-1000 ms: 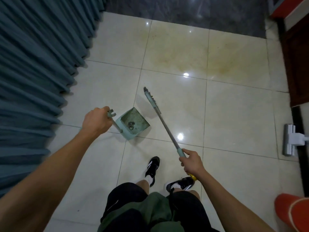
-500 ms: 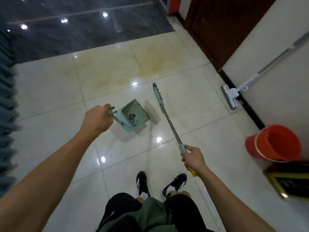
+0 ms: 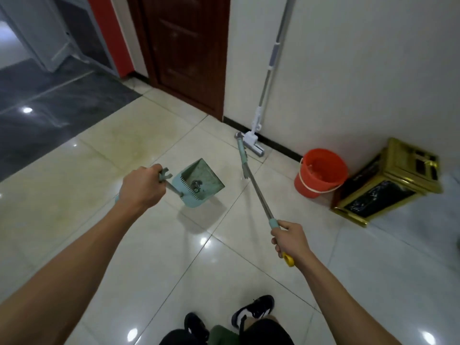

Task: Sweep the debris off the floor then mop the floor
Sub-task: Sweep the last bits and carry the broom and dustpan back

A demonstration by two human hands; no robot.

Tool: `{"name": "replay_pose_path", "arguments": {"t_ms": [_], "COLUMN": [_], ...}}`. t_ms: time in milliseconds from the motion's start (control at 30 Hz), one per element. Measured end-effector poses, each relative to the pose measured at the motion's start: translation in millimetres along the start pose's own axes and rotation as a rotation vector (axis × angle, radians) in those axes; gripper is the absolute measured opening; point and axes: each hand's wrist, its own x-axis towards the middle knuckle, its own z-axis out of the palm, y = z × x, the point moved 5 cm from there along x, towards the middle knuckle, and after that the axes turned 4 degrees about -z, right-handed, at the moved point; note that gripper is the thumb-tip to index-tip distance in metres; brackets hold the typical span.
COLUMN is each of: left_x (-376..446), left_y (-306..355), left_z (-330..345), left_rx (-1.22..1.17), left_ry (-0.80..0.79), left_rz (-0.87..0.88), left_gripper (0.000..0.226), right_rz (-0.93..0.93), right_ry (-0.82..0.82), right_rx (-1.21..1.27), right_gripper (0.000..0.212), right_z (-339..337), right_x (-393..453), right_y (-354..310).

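Note:
My left hand (image 3: 142,188) grips the handle of a teal dustpan (image 3: 199,186), held above the cream tile floor (image 3: 74,195) with a small dark clump of debris (image 3: 196,186) in its pan. My right hand (image 3: 291,241) grips the teal-and-yellow end of a broom (image 3: 254,185), whose metal pole runs up and left to a narrow head near the wall. A white flat mop (image 3: 256,130) leans against the white wall, its head on the floor just beyond the broom's head.
An orange bucket (image 3: 321,173) stands by the wall at the right, beside a gold-framed bin (image 3: 388,185) lined with a black bag. A dark brown door (image 3: 189,51) is ahead. Dark grey floor (image 3: 49,105) lies to the far left. My shoes (image 3: 251,311) are at the bottom.
The view has swung right, away from the curtain: door, wall, mop, bucket and bin now lie ahead. Both hands keep their grips, and dustpan and broom have turned with me.

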Motion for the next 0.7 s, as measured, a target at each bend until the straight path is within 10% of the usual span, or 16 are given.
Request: {"name": "replay_pose_path", "arguments": {"t_ms": [700], "left_x": [124.4], "left_y": [387.3], "left_z": [-12.7], "left_rx": [0.012], "left_ry": [0.179], "left_rz": [0.591], "left_gripper": [0.014], "right_rz": [0.012], "right_ry": [0.385], "right_rx": [0.249], "right_gripper": [0.024], "right_z": [-244.0], "right_x": [51.8], "right_y": [-23.7]}}
